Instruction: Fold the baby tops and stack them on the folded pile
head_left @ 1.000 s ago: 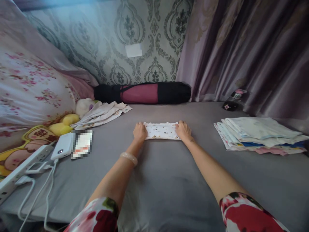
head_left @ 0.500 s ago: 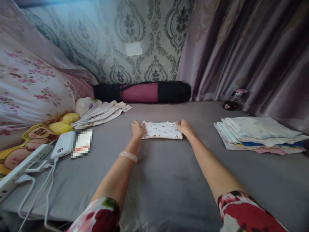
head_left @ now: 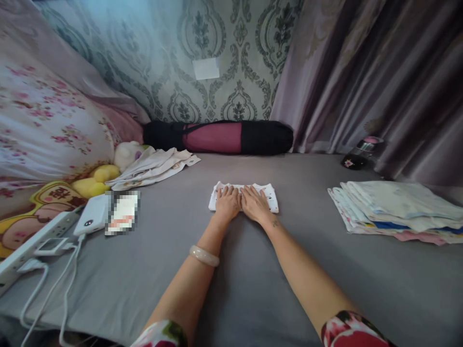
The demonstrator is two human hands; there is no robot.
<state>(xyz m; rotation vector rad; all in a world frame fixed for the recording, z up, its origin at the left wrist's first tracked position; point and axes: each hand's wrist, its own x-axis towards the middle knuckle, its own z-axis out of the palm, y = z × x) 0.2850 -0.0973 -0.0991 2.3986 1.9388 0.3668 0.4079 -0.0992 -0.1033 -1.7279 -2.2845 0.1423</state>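
Note:
A white cloth with small printed figures [head_left: 273,198] lies folded into a flat rectangle on the grey sheet [head_left: 246,270]. Both hands rest on top of it, side by side near its middle. My left hand [head_left: 227,202] lies flat with the fingers stretched out, a pale bangle [head_left: 204,256] on its forearm. My right hand [head_left: 255,203] is also flat, its fingertips close to the left ones. Parts of the cloth beneath the hands are hidden; its two ends show on either side.
At the right is a stack of folded cloths [head_left: 394,197], with a dark bottle [head_left: 358,154] behind it. Loose cloths [head_left: 155,166] lie at the left, near a power bank [head_left: 92,217] and a power strip [head_left: 39,243]. A black and maroon roll bag [head_left: 213,137] lies along the wall.
Both hands have let go of the cloth's two ends and moved inward, now lying flat on its top. The view has shifted slightly.

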